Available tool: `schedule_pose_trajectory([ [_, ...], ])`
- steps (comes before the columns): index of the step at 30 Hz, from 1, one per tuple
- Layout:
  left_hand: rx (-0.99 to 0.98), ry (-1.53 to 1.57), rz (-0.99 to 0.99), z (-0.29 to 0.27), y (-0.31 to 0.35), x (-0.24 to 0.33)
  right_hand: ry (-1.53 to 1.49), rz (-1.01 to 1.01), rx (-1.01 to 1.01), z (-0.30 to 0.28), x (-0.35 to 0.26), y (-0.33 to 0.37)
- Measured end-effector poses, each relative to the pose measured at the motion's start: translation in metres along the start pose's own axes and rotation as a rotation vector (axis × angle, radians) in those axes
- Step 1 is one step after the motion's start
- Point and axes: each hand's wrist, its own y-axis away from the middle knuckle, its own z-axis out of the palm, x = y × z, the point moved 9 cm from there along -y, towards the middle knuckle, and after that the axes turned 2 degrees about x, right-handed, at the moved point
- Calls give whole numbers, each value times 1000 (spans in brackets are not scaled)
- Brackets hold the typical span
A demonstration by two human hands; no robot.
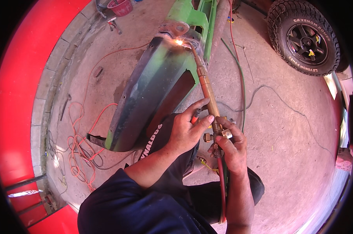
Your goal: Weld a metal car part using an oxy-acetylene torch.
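Observation:
A brass gas torch (210, 95) runs up from my hands to a bright flame (179, 41), which throws sparks on a green metal panel (157, 84) darkened by burn marks. My right hand (232, 146) is closed round the torch's rear, fingers at its valve knobs (208, 137). My left hand (188, 126) is closed on a small red-and-black handle (195, 116), with index finger and thumb against the torch body. What that handle belongs to is hidden. A red hose (221, 187) trails down from the torch past my right forearm.
Tangled orange cable (77, 150) lies on the concrete floor at left, near a hammer (65, 106). Pliers (114, 25) and a red bucket (120, 7) are at the far left. A green hose (242, 85) crosses the floor on the right. A large wheel (304, 39) stands far right.

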Motion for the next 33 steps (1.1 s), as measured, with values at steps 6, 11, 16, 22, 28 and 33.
schedule_pose_trajectory([
  [6, 6, -7, 7, -1, 0, 3, 10, 13, -13, 2, -1, 0],
  [11, 25, 12, 34, -1, 0, 6, 19, 8, -16, 2, -1, -1],
  [16, 13, 0, 7, -2, 0, 4, 5, 30, -25, 1, 1, -1],
  [22, 34, -18, 62, -2, -2, 3, -5, 2, 5, 3, -2, -1],
  [28, 28, -2, 18, -3, -1, 3, -21, -1, -1, 2, 0, -2],
  [33, 37, -1, 42, -3, -1, 4, -28, -2, -5, 1, -2, -2],
])
